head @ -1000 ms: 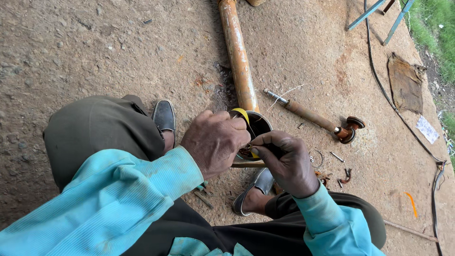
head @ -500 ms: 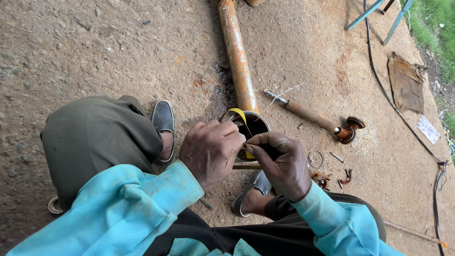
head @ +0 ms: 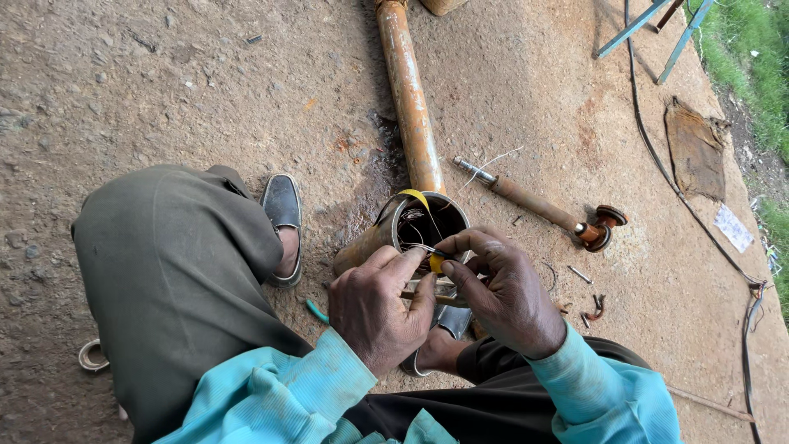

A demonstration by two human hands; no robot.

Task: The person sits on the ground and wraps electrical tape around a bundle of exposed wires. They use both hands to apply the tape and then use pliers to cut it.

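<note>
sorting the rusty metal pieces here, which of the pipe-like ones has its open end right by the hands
The short rusty cylinder, its open mouth facing up beside both hands. The long pipe and the rod lie farther off.

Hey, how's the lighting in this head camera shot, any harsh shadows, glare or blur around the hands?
Head view: soft, even daylight, no hard shadows and no glare; the left hand, the right hand and the yellow tape pinched between them look sharp; only the inside of the rusty cylinder is dark; edges show slight wide-angle stretch.

Soft, even daylight, bright without glare. Faint shadows pool under the rusty pipe (head: 408,99) toward nine o'clock. Focus is sharp throughout; wide-angle stretching bends the edges slightly.
</note>
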